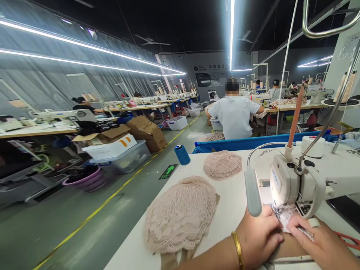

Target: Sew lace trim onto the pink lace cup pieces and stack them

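Observation:
A white sewing machine (281,180) stands at the right, its lamp lighting the spot under the head. A small piece of pale lace fabric (285,217) lies there, partly hidden by the machine and my fingers. My left hand (257,234), with a gold bangle on the wrist, grips the lace's left edge between thumb and fingers. From the right, my right hand (311,236) pinches the lace close to the needle area, a pale band round one finger. To the left lie a large stack of beige lace pieces (182,215) and a smaller lace stack (222,165).
A blue thread cone (182,155) stands near the table's left edge. A grey lamp (253,191) hangs beside the machine head. Orange-handled scissors (348,240) lie at right. Ahead sits a person in a white shirt (233,116); boxes (149,133) line the aisle.

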Available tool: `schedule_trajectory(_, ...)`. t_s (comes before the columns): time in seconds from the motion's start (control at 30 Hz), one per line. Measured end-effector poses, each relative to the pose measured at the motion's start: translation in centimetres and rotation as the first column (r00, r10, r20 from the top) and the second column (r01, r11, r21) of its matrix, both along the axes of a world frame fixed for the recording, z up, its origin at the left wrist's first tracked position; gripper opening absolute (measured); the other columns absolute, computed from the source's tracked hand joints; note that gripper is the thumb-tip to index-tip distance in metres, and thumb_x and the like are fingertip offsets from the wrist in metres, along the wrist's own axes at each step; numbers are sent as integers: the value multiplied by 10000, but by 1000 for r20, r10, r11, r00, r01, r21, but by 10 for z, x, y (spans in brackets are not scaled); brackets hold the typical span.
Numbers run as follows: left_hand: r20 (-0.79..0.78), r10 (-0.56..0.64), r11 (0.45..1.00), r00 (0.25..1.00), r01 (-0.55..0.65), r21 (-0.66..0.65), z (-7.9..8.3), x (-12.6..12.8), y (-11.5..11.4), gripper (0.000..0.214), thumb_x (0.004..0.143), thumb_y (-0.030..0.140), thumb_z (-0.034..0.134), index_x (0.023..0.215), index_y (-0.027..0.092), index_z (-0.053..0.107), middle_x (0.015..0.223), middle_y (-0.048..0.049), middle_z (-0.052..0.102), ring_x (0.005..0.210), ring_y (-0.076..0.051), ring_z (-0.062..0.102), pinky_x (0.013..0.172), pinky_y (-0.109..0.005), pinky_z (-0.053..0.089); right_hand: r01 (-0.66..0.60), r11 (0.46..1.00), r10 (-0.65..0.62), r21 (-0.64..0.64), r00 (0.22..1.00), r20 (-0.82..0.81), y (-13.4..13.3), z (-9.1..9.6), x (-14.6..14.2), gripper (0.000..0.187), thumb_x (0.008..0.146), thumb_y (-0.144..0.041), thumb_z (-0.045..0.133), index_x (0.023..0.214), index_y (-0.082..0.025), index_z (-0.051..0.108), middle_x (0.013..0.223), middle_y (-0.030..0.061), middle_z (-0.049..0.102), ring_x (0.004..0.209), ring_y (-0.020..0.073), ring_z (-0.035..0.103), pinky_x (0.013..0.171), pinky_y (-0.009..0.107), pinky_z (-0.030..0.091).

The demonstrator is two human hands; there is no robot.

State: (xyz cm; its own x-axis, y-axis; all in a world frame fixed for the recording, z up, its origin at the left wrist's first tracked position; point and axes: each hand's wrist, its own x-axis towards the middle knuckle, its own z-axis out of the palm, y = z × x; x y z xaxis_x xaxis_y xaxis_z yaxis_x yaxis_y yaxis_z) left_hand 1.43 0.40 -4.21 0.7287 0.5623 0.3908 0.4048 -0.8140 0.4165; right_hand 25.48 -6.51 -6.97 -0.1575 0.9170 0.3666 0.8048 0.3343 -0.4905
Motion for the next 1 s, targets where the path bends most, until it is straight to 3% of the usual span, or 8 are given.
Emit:
schedule_trajectory(0.13,33,7,993,999,-11,116,-3,5,2,49,973,254,796,945,233,762,946,-22,735,930,-232,658,869,-398,456,-92,995,97,-45,988,122,0,7,2,344,1152,-362,408,1013,-300,717,1020,34,820,987,257,790,810,334,603)
schedule_trajectory(0.23,45,-39,971,998,27,238,-5,2,0,135,1024,220,682,905,230,746,894,-10,740,853,-215,638,862,-416,436,-252,967,253,-45,908,335,-1,16,7,261,1129,-262,452,991,-304,669,950,2,775,861,222,763,760,323,575)
schedule_trajectory(0.3,58,-79,951,995,57,303,-6,-3,-2,128,1021,205,650,936,235,740,897,1,759,810,-203,636,865,-429,423,-325,946,291,1,849,441,-2,19,10,199,1084,-186,509,1040,-303,664,995,-1,770,854,217,744,783,335,556)
schedule_trajectory(0.43,85,-112,915,990,69,397,-9,-7,-3,117,1000,178,624,958,229,720,891,5,784,778,-191,650,841,-431,408,-344,935,261,88,833,488,-3,18,12,246,999,-83,530,1041,-298,642,1029,-14,765,828,204,701,863,364,510)
schedule_trajectory(0.6,79,-107,901,991,63,430,-13,-4,0,122,1010,188,609,954,226,710,854,-3,776,768,-188,650,828,-423,413,-349,932,256,103,831,493,0,16,12,219,981,-91,558,1004,-294,637,981,-26,753,795,209,659,827,369,469)
schedule_trajectory(0.8,82,-88,913,993,47,405,-4,-5,1,148,1040,190,588,966,223,712,894,-1,775,784,-194,643,861,-421,421,-355,926,247,128,826,506,3,23,12,256,965,-108,612,1087,-313,706,999,-32,790,840,215,689,802,343,487)
schedule_trajectory(1.0,25,9,943,1000,-17,333,-3,-4,3,220,1094,245,565,974,231,749,978,1,794,873,-228,649,916,-456,422,-269,932,118,242,859,498,5,21,9,348,965,-97,561,1162,-320,742,1075,-10,840,937,249,741,771,344,520)
